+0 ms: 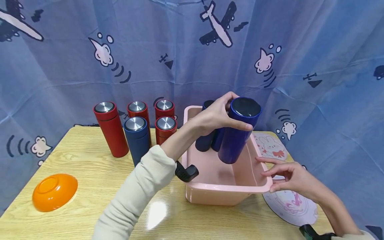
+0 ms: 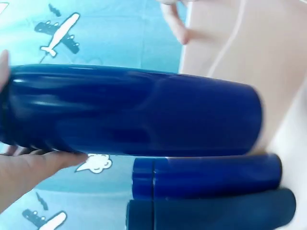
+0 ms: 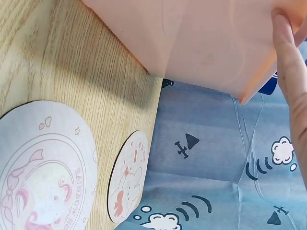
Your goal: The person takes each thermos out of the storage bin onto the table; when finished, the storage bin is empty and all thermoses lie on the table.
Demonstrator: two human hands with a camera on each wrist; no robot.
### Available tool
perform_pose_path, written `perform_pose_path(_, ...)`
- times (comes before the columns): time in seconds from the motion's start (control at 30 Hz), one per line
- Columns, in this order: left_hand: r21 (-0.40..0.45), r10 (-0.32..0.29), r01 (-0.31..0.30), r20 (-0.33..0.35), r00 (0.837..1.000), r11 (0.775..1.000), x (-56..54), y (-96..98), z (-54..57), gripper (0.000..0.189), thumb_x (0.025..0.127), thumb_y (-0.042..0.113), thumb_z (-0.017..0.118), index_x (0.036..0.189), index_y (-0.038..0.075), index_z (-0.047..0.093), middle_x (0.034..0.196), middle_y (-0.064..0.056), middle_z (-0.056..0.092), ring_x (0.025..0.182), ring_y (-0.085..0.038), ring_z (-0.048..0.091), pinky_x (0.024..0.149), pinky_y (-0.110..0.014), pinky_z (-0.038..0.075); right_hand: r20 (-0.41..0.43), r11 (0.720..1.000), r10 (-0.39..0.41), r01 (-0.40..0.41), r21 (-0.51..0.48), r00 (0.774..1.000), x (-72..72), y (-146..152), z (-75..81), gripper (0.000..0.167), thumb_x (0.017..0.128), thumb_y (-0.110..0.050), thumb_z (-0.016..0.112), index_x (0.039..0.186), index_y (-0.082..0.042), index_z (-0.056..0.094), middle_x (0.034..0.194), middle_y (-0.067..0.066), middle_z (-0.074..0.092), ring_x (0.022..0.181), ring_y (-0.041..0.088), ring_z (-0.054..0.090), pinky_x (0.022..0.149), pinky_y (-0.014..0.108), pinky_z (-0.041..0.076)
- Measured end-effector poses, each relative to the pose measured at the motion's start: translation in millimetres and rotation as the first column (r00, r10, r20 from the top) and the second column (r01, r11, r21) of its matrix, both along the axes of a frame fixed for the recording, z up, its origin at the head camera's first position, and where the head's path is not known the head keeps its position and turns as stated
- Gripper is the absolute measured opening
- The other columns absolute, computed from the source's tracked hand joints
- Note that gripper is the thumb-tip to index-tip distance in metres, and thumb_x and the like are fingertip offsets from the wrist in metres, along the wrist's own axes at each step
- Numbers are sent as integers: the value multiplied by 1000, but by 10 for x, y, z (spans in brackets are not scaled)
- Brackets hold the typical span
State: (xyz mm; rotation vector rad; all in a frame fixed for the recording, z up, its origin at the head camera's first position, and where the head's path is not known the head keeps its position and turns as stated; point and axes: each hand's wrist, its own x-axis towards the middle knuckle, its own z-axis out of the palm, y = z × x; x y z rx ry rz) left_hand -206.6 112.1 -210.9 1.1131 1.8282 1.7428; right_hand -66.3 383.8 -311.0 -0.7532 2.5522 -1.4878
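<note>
My left hand (image 1: 216,115) grips a glossy dark-blue thermos flask (image 1: 235,143) near its black-topped upper end. The flask hangs slightly tilted within the pink bin's opening, its base below rim level. Inside the pink bin (image 1: 228,188), two more blue flasks stand side by side at the back left. They show below the held flask in the left wrist view, one glossy blue flask (image 2: 216,177) and one duller blue flask (image 2: 216,211). With thumb and fingers, my right hand (image 1: 292,176) holds the bin's right rim near the front corner. A finger (image 3: 290,67) presses its outer wall.
Left of the bin stand several red flasks (image 1: 112,133) with silver lids and a blue flask (image 1: 136,140). An orange bowl (image 1: 55,191) lies upside down at the table's left. Right of the bin are a round printed mat (image 1: 306,208) and a rabbit mat (image 1: 270,145). A curtain hangs behind.
</note>
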Motion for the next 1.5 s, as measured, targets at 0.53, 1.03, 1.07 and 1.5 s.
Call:
perform_pose_path(0.53, 54, 173, -169, -68, 983, 984, 195, -409, 185, 52, 70, 10, 84, 117, 5, 62, 96, -3, 71, 89, -16, 68, 82, -29, 53, 7, 999, 20, -20, -28, 1000, -18, -12, 12, 38, 73, 15, 72, 109, 5, 68, 142, -7, 50, 127, -1, 44, 80, 19, 52)
perform_pose_path(1.03, 112, 164, -153, -100, 981, 982, 302, -855, 435, 52, 73, 7, 82, 121, 7, 63, 102, -5, 71, 95, -20, 67, 87, -33, 53, 26, 1000, 3, -2, -23, 1000, -4, -11, 15, 37, 75, 15, 71, 109, 3, 69, 143, -8, 48, 128, -2, 42, 83, 18, 50)
perform_pose_path(1.07, 118, 162, -150, -101, 982, 982, 310, -881, 451, 52, 73, 7, 82, 121, 6, 63, 102, -5, 71, 96, -21, 67, 87, -34, 53, 23, 1000, 7, -7, -24, 1000, -2, -11, 15, 37, 75, 15, 70, 109, 3, 68, 143, -7, 48, 128, -2, 42, 83, 18, 51)
perform_pose_path(1.5, 93, 214, -208, -52, 976, 974, 428, -1273, 569, 44, 76, 6, 77, 118, 4, 64, 101, -12, 71, 92, -28, 68, 81, -42, 56, 15, 1000, 0, 1, -25, 1000, 7, -15, -1, 38, 74, 16, 71, 110, 4, 68, 144, -6, 48, 129, -1, 41, 83, 18, 51)
